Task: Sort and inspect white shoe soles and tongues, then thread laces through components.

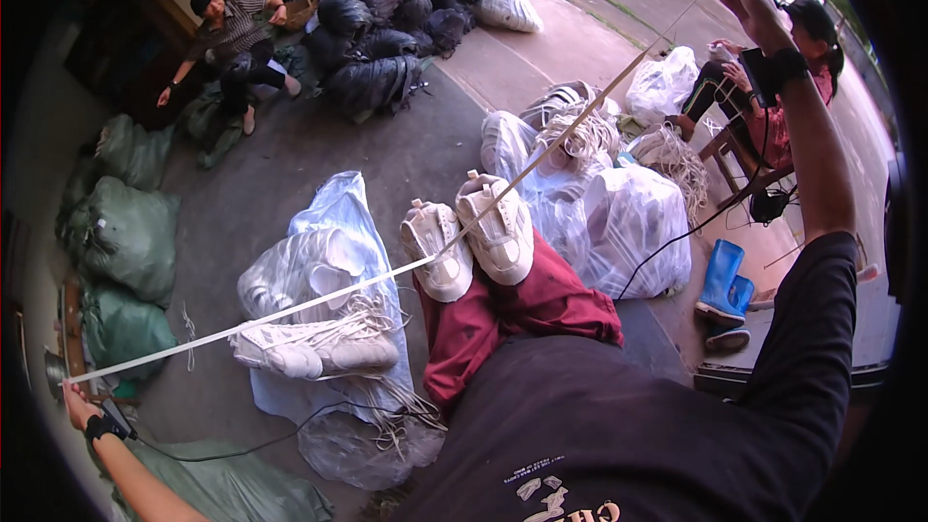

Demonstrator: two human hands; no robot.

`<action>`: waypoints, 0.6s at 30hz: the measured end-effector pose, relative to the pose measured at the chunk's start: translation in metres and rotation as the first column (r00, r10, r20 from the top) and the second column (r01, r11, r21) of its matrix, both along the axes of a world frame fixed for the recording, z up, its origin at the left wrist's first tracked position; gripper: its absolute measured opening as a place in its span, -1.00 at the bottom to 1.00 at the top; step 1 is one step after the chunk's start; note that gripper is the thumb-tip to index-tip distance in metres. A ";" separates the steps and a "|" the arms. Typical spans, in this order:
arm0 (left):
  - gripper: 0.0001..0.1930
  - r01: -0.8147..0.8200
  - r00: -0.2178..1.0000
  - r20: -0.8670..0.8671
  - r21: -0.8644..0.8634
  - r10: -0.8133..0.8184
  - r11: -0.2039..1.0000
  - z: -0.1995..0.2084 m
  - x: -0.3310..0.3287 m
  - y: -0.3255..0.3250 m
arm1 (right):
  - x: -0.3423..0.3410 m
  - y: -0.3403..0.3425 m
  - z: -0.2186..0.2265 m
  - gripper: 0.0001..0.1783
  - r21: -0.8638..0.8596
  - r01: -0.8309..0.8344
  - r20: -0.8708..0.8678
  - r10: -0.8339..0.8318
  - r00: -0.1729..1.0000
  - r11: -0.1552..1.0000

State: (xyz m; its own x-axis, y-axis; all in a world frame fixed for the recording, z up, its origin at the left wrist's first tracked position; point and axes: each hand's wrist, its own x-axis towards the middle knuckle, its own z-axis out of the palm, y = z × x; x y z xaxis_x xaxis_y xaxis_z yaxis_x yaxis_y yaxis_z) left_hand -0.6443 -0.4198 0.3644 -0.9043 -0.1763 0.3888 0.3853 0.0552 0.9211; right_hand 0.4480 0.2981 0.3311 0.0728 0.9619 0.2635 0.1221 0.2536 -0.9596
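A long, flat off-white shoelace (319,303) runs taut from my left hand (81,408) at the far left to my right hand (746,2), raised at the upper right. Fingers of both hands are closed on its ends. Two off-white sneakers (495,237) rest side by side on my lap, over dark red trousers (570,304). The lace crosses the left sneaker (440,271); whether it passes through an eyelet I cannot tell. Left of my legs, another pair of pale sneakers (324,348) with loose laces lies on a light blue sheet (329,208).
Clear plastic bags of shoes (638,227) and a lace bundle (677,159) stand to the right, near blue boots (725,275). Green sacks (130,232) line the left; black bags (372,68) are piled behind. A person (773,87) sits right, another (237,39) far left.
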 end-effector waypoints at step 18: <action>-0.58 0.555 0.684 -0.434 -0.211 -0.586 0.805 0.235 0.386 0.303 | -0.178 -0.109 0.175 -0.76 0.633 -0.302 0.137 0.281 0.950 0.712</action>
State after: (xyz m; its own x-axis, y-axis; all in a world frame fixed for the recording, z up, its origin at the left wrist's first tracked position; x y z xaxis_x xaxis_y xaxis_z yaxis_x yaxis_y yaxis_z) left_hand -0.2579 -0.1172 0.5993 -0.5325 0.3505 0.7705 0.7301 -0.2703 0.6276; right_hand 0.2699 0.1889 0.5057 -0.2001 0.5363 0.8199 -0.0379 0.8320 -0.5535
